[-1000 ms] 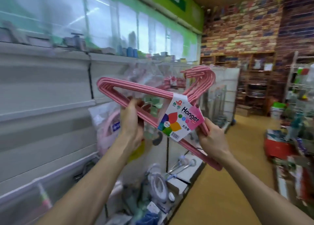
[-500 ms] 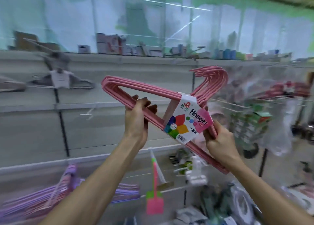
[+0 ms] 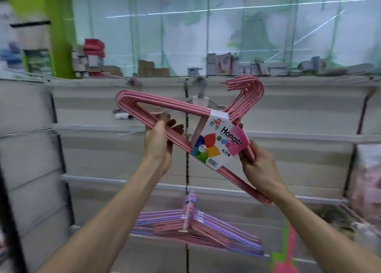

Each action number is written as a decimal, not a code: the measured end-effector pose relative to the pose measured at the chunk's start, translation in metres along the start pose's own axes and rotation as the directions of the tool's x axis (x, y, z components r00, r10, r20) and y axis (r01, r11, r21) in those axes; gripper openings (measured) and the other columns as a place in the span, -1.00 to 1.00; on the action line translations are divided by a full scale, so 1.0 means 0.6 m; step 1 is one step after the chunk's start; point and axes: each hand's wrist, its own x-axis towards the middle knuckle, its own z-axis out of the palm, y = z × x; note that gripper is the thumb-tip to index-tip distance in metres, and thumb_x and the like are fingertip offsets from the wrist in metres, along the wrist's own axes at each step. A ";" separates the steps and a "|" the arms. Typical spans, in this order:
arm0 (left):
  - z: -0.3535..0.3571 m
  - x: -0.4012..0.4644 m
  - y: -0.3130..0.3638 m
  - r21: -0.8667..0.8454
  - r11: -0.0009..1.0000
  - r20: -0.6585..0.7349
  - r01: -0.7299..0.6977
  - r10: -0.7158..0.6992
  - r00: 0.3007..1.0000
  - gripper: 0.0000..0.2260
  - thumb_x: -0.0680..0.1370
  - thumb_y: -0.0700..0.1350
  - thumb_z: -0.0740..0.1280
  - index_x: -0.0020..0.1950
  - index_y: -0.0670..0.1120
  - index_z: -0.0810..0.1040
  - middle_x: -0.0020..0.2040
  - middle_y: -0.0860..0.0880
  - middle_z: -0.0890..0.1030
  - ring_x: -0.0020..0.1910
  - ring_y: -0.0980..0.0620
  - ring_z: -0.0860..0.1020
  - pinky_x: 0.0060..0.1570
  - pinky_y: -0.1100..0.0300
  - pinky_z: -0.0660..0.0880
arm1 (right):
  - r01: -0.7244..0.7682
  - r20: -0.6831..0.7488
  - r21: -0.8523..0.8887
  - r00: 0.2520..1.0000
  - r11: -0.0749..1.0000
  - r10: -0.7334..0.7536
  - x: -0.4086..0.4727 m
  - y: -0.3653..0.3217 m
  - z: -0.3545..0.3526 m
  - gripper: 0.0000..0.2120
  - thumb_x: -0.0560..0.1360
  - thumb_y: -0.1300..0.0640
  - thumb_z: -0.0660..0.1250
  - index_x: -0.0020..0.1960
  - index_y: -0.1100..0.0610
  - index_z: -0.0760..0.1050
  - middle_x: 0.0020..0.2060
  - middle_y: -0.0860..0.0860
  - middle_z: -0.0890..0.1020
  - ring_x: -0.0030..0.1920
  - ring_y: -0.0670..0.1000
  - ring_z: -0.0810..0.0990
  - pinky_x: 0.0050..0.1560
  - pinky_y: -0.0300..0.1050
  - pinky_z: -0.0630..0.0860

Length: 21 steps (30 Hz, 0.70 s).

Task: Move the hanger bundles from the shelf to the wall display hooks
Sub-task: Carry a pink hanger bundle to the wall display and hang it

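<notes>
Here we hold the bundle of pink plastic-coated hangers (image 3: 173, 108) up in front of the grey slatted display wall (image 3: 288, 116), tilted, with its cluster of hooks (image 3: 246, 91) up and to the right. Our left hand (image 3: 158, 141) grips the long bottom bars, fingers curled round them; our right hand (image 3: 259, 169) clasps the right sloping arm just below the white cardboard "Hanger" label (image 3: 218, 143).

To do this well, we level the bundle so all the hooks point one way, then pick a free wire peg (image 3: 132, 132) on the wall. One juts out to the left, behind the bundle. We slide the hooks over the peg together, keeping both grips firm until the weight settles. The pink and purple hanger bundles (image 3: 198, 229) already hanging lower down show the spacing to match.
</notes>
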 end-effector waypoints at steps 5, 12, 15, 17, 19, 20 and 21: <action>-0.132 0.052 0.085 0.067 0.997 -0.052 -0.044 0.048 0.997 -0.82 0.59 -0.17 0.31 0.18 -0.16 0.46 0.00 -0.17 0.60 -0.05 -0.14 0.64 0.09 -0.02 0.59 | 0.065 0.074 0.061 0.995 0.996 -0.069 0.026 -0.083 0.144 -0.83 0.60 0.24 0.26 0.05 0.01 0.55 -0.28 -0.12 0.59 -0.30 -0.17 0.53 -0.39 -0.34 0.37; -0.295 0.106 0.206 0.124 0.989 -0.180 -0.085 0.106 0.978 -0.90 0.59 -0.16 0.32 0.07 -0.13 0.47 0.06 -0.21 0.57 0.05 -0.19 0.63 0.13 -0.03 0.58 | 0.154 0.159 0.104 0.973 0.983 -0.170 0.067 -0.202 0.328 -0.81 0.56 0.28 0.29 0.11 0.06 0.55 -0.31 -0.09 0.56 -0.34 -0.08 0.49 -0.39 -0.39 0.28; -0.350 0.126 0.256 0.138 0.982 -0.239 -0.131 0.161 0.958 -0.92 0.60 -0.15 0.31 0.06 -0.12 0.47 0.07 -0.22 0.57 0.02 -0.18 0.64 0.11 -0.03 0.58 | 0.206 0.171 0.138 0.959 0.969 -0.228 0.089 -0.259 0.392 -0.79 0.56 0.29 0.28 0.13 0.08 0.57 -0.37 -0.20 0.48 -0.38 -0.17 0.44 -0.40 -0.42 0.32; -0.381 0.140 0.287 0.155 0.975 -0.267 -0.162 0.199 0.943 -0.93 0.60 -0.15 0.30 0.05 -0.11 0.47 0.05 -0.22 0.56 0.02 -0.19 0.64 0.16 -0.07 0.57 | 0.243 0.178 0.174 0.945 0.954 -0.273 0.105 -0.294 0.432 -0.79 0.56 0.30 0.27 0.11 0.09 0.57 -0.37 -0.19 0.48 -0.38 -0.09 0.44 -0.42 -0.43 0.32; -0.410 0.157 0.315 0.178 0.965 -0.299 -0.190 0.237 0.924 -0.95 0.61 -0.16 0.30 0.03 -0.11 0.46 0.00 -0.20 0.56 0.04 -0.21 0.63 0.19 -0.11 0.55 | 0.272 0.189 0.205 0.932 0.940 -0.311 0.120 -0.325 0.474 -0.79 0.57 0.30 0.26 0.11 0.10 0.57 -0.34 -0.12 0.51 -0.36 -0.05 0.45 -0.42 -0.42 0.31; -0.425 0.168 0.328 0.190 0.962 -0.313 -0.199 0.251 0.916 -0.95 0.61 -0.15 0.30 0.01 -0.11 0.46 -0.02 -0.19 0.56 0.05 -0.22 0.62 0.20 -0.13 0.54 | 0.284 0.194 0.218 0.925 0.934 -0.326 0.127 -0.339 0.497 -0.79 0.57 0.30 0.26 0.12 0.10 0.57 -0.30 -0.08 0.53 -0.35 -0.03 0.45 -0.42 -0.37 0.30; -0.440 0.180 0.340 0.207 0.957 -0.318 -0.202 0.261 0.911 -0.95 0.61 -0.15 0.29 0.01 -0.11 0.45 -0.03 -0.18 0.56 0.06 -0.23 0.62 0.21 -0.14 0.54 | 0.291 0.197 0.233 0.920 0.928 -0.338 0.134 -0.352 0.521 -0.78 0.57 0.30 0.25 0.13 0.10 0.57 -0.26 -0.05 0.55 -0.31 0.01 0.47 -0.41 -0.29 0.27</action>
